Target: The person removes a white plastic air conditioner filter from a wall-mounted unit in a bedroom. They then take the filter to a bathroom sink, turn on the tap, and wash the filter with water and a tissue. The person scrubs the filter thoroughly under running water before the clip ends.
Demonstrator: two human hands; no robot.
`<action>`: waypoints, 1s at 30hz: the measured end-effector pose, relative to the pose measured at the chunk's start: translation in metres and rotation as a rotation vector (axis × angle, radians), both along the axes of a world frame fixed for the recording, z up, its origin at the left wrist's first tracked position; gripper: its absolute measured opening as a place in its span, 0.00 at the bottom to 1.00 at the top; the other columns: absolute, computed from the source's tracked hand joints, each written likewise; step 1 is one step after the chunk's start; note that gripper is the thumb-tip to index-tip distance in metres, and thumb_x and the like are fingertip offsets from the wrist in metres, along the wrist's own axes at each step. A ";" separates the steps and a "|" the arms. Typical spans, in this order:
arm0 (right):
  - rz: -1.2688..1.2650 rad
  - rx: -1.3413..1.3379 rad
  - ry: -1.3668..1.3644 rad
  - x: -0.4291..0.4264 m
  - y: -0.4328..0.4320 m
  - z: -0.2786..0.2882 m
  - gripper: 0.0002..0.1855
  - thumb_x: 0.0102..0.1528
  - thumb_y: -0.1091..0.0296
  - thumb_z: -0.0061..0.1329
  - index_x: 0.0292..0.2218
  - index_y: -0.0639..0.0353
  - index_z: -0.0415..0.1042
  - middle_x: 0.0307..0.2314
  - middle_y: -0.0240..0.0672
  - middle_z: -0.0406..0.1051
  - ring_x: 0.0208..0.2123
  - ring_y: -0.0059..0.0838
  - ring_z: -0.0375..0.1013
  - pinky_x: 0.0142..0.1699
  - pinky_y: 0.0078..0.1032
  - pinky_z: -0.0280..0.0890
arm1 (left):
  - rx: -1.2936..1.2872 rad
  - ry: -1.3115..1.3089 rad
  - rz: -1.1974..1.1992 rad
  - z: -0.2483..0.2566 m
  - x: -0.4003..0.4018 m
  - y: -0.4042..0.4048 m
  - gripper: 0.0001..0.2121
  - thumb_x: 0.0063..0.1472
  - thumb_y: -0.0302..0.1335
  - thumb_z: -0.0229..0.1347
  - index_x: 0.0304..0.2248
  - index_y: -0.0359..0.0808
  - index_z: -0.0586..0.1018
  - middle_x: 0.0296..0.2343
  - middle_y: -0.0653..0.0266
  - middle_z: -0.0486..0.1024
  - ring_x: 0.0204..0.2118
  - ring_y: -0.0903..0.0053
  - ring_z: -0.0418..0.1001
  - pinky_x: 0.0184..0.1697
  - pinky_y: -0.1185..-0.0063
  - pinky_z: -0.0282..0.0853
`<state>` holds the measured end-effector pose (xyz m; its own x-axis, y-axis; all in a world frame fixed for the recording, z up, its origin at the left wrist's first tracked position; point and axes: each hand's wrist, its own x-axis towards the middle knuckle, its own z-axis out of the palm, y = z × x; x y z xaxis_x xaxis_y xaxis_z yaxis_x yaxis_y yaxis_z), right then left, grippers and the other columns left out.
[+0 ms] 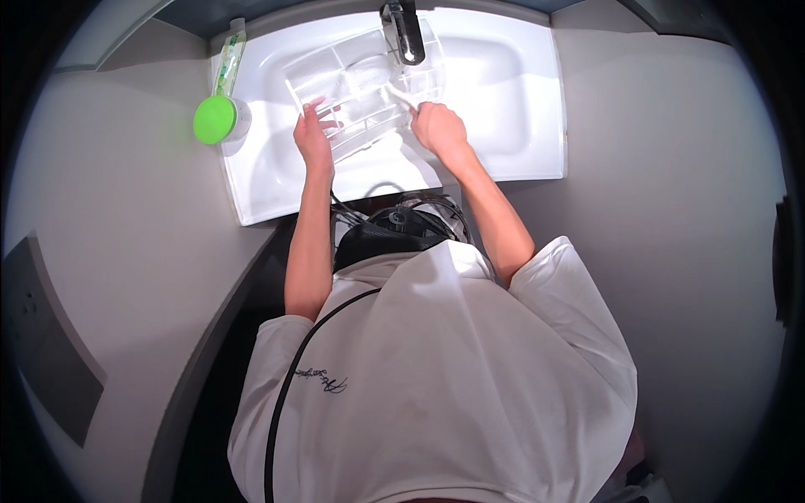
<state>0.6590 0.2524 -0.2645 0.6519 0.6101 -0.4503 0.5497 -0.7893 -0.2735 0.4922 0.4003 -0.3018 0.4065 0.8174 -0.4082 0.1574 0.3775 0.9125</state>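
Note:
My left hand grips the near-left side of a clear plastic compartment organizer, its fingers showing through the see-through wall. The organizer lies tilted across the white washbasin, its far part under the faucet. In my right hand is the handle of a white brush, which points up and left over the organizer's compartments. Glare hides the brush's tip, and I cannot tell whether it touches the plastic or whether water is running.
On the basin's left rim stands a clear jar with a green lid. Behind it lies a green and white tube. Pale walls close in on both sides, and a black cable runs down over my white shirt.

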 end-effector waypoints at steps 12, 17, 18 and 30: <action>-0.385 0.234 0.266 0.023 -0.054 -0.094 0.23 0.63 0.55 0.36 0.37 0.69 0.74 0.34 0.61 0.74 0.41 0.60 0.73 0.48 0.47 0.66 | 0.093 0.039 0.081 0.020 -0.014 0.001 0.20 0.72 0.40 0.40 0.40 0.32 0.77 0.31 0.56 0.81 0.26 0.78 0.73 0.34 0.80 0.68; -0.403 0.136 0.299 0.010 -0.046 -0.101 0.24 0.63 0.54 0.39 0.36 0.70 0.75 0.33 0.60 0.74 0.41 0.60 0.73 0.48 0.43 0.66 | 0.130 0.061 0.103 0.014 -0.019 0.005 0.20 0.72 0.40 0.40 0.39 0.32 0.78 0.30 0.56 0.81 0.25 0.78 0.73 0.33 0.80 0.68; -0.407 0.135 0.310 0.010 -0.047 -0.095 0.24 0.62 0.54 0.40 0.35 0.72 0.75 0.33 0.61 0.74 0.41 0.61 0.73 0.49 0.43 0.66 | 0.133 0.069 0.116 0.013 -0.019 0.006 0.20 0.72 0.40 0.40 0.39 0.32 0.78 0.30 0.56 0.81 0.25 0.79 0.73 0.32 0.80 0.68; -0.264 0.087 0.398 0.015 -0.039 -0.084 0.24 0.61 0.55 0.41 0.35 0.72 0.76 0.34 0.63 0.74 0.41 0.60 0.74 0.50 0.43 0.67 | 0.221 0.091 0.105 0.012 -0.023 0.007 0.20 0.71 0.40 0.40 0.37 0.31 0.76 0.30 0.55 0.81 0.23 0.79 0.74 0.30 0.81 0.68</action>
